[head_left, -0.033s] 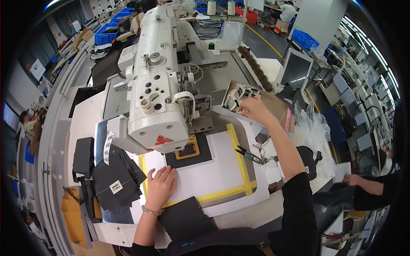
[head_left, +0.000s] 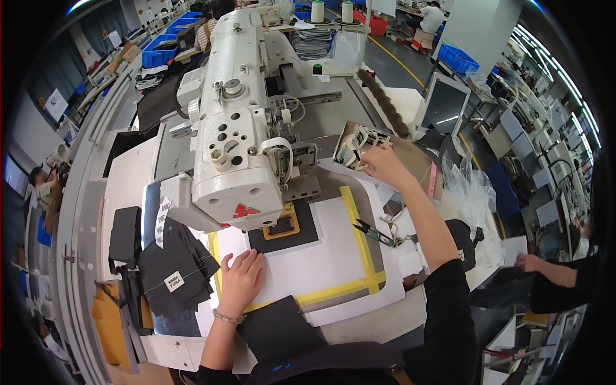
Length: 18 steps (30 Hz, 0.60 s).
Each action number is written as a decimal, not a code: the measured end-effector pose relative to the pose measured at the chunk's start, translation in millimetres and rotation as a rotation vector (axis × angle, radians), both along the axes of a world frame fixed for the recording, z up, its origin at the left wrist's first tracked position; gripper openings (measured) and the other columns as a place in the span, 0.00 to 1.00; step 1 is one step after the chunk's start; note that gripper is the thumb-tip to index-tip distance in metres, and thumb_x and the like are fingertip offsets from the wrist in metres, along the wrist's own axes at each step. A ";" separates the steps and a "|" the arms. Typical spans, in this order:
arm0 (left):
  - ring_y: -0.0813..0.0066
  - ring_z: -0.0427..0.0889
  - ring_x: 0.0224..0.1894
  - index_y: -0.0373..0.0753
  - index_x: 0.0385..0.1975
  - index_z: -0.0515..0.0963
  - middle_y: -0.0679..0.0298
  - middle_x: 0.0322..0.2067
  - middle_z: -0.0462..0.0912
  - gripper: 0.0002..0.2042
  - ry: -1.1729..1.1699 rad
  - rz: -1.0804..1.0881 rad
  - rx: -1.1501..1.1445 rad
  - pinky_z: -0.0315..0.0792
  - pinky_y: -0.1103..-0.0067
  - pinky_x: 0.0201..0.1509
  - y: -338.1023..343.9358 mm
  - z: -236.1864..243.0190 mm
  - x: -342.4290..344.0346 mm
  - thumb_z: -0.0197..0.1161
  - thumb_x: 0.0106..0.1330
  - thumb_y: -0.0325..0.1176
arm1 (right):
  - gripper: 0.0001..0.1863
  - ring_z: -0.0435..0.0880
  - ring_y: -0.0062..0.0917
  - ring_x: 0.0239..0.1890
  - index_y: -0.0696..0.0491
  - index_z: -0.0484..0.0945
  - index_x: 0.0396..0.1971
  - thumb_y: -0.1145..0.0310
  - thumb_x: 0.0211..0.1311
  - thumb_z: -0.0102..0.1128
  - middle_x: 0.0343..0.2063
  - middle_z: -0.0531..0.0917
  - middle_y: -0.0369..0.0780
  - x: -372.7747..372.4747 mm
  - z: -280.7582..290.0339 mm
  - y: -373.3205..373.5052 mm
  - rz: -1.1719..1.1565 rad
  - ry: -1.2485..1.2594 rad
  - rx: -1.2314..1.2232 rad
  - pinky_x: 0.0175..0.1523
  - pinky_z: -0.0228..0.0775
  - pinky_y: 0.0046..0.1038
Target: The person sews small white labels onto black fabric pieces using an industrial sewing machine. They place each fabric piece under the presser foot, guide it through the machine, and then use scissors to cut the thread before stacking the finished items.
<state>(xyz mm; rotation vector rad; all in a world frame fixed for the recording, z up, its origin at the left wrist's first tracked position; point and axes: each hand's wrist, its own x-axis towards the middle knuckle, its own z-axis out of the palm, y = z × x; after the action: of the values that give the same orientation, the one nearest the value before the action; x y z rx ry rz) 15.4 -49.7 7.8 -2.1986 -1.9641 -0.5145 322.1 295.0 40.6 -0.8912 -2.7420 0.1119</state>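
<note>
One palm-down left hand (head_left: 240, 282) on white sheet (head_left: 321, 250), right hand (head_left: 386, 167) at open box (head_left: 348, 128).

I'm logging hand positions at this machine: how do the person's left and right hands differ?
The left hand lies on the white sheet; the right hand is at the box. The right hand reaches farther out than the left hand. The left hand has a bracelet at its wrist; the right hand shows none. Both are ungloved.
</note>
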 end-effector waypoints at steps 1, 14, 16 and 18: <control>0.69 0.79 0.51 0.41 0.45 0.79 0.63 0.47 0.82 0.14 0.001 -0.004 0.001 0.61 0.60 0.62 0.3 -0.1 0.0 0.64 0.58 0.31 | 0.07 0.80 0.29 0.41 0.49 0.79 0.31 0.71 0.50 0.63 0.31 0.83 0.37 0.9 0.4 1.0 -0.008 -0.049 0.014 0.54 0.61 0.35; 0.71 0.80 0.48 0.42 0.44 0.79 0.63 0.47 0.82 0.15 -0.023 -0.075 -0.067 0.64 0.65 0.60 4.8 11.7 -4.8 0.66 0.56 0.33 | 0.06 0.83 0.24 0.24 0.60 0.80 0.29 0.73 0.60 0.59 0.25 0.84 0.42 36.4 4.6 -34.9 -0.523 0.765 -0.061 0.31 0.71 0.26; 0.71 0.81 0.45 0.42 0.46 0.79 0.62 0.48 0.82 0.17 -0.101 -0.112 -0.106 0.67 0.69 0.57 6.6 16.5 -5.5 0.67 0.56 0.32 | 0.04 0.83 0.19 0.26 0.60 0.80 0.31 0.76 0.62 0.58 0.25 0.85 0.40 33.1 4.9 -38.3 -0.538 0.960 -0.168 0.32 0.72 0.23; 0.70 0.82 0.43 0.40 0.46 0.79 0.62 0.46 0.83 0.18 -0.299 -0.141 -0.043 0.70 0.72 0.53 8.5 25.5 4.6 0.70 0.53 0.29 | 0.04 0.83 0.15 0.30 0.58 0.80 0.34 0.79 0.62 0.57 0.28 0.84 0.36 13.7 4.2 -57.3 -0.357 1.258 -0.489 0.35 0.73 0.19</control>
<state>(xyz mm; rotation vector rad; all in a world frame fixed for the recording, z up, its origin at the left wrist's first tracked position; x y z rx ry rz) 20.1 -41.2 33.4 -2.4191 -1.9783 -0.8747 335.8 237.7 44.8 -0.9260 -1.3762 0.9301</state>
